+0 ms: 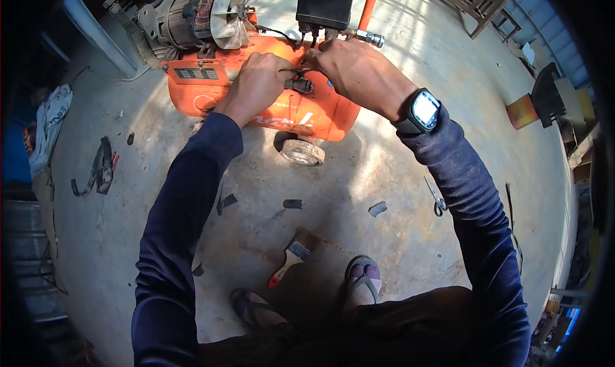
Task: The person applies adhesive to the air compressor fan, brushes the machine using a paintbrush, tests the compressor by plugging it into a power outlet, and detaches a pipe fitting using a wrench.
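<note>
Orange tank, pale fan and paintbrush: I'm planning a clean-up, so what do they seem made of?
Orange tank: probably metal with glossy paint, judging by its smooth, shiny curve.
Pale fan: dull and dirt-stained; plastic or cast metal, I can't tell which.
Paintbrush: perhaps a wooden handle, being pale with a red-coated tip; the bristle fibre is unclear.

Sleeves [179, 252], two: navy, long, creased; 8 and 4 o'clock. Watch [425, 109]: black, squarish, lit; 2 o'clock. Sandals [366, 282]: strapped; 5 and 7 o'clock.
</note>
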The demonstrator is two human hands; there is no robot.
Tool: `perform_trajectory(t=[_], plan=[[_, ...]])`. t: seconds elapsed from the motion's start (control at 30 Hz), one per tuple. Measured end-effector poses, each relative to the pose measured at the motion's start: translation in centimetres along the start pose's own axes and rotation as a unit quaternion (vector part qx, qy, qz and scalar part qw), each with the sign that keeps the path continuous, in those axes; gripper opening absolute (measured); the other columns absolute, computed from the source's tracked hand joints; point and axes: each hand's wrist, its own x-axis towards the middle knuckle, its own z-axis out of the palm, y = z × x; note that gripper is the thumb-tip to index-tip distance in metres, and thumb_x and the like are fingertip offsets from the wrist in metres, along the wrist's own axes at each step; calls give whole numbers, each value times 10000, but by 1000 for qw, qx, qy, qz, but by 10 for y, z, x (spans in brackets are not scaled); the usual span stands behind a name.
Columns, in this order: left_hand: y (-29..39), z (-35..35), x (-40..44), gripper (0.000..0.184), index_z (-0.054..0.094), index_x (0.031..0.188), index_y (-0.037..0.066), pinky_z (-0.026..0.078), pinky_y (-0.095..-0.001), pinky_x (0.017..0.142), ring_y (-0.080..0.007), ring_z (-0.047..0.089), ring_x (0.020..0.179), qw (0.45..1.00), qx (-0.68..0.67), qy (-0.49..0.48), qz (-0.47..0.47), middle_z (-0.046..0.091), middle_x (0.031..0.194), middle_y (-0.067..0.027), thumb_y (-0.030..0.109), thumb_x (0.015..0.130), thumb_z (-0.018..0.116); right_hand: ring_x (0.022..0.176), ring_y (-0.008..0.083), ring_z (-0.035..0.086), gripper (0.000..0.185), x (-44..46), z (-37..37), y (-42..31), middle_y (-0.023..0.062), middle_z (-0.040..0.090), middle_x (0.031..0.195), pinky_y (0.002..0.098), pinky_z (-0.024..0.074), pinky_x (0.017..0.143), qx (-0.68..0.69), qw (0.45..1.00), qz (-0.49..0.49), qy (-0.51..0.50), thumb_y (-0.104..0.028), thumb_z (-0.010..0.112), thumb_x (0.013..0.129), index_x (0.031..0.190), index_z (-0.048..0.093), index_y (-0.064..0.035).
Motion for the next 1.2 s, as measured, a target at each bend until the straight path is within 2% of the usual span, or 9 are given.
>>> perform_trajectory(t=[0.07,0.2,0.3,0.47,0.57,0.7,0.83,1.0,1.2], plan=[[2,0,1,174,770,991,65,498,-419,875,-340,651,858,1000,4,7,9,722,882,-148,162,896,662,792,306,693,155,-3,-1,2,148,664,783,403,549,712,4,1000,1,21,-132,540,907,929,657,-32],[1,-1,2,185,759,1004,44,517,-452,885,-373,626,913,1000,5,-3,19,715,914,-176,144,913,633,806,307,687,144,-5,1,8,148,656,772,392,551,715,-22,999,8,-24,-109,545,900,983,639,-39],[1,3,8,179,763,987,41,529,-451,848,-370,642,862,999,-2,11,34,717,893,-174,131,917,625,871,327,660,216,-7,1,14,162,663,889,427,541,766,-6,1000,1,4,-98,520,930,1112,631,-60],[-6,0,10,171,766,967,34,504,-405,864,-336,662,795,999,8,-21,32,729,924,-145,144,899,654,874,324,665,232,-7,-7,10,161,667,896,426,543,773,10,997,36,-62,-98,526,927,1127,639,-68],[-7,0,5,164,757,965,12,525,-401,795,-333,674,750,999,13,11,51,725,915,-161,114,895,649,870,324,666,260,-3,-3,6,162,664,886,422,545,780,-12,1000,-3,4,-88,529,917,1148,648,-79],[-13,1,1,173,745,995,14,544,-450,783,-378,679,819,998,2,20,64,707,905,-197,86,903,617,872,323,666,267,-2,-2,3,160,663,879,418,544,785,-8,1000,1,11,-81,527,915,1148,657,-82],[-8,7,-2,178,739,1003,9,544,-440,779,-380,676,829,997,-60,11,44,706,908,-198,64,891,612,870,325,665,272,-6,-1,2,155,665,873,416,543,782,-2,1000,-11,20,-71,523,914,1146,664,-83],[-4,4,2,179,737,1002,9,544,-439,779,-382,675,833,998,-52,8,44,706,916,-198,49,884,609,860,328,662,276,-8,3,9,151,664,866,415,542,770,9,999,-22,43,-72,528,908,1146,669,-84],[-8,8,1,176,742,990,16,545,-439,775,-371,680,828,997,-37,23,64,709,900,-191,32,881,605,845,333,657,287,-11,4,8,145,663,891,424,541,743,0,1000,21,-22,-77,552,891,1163,641,-86]])
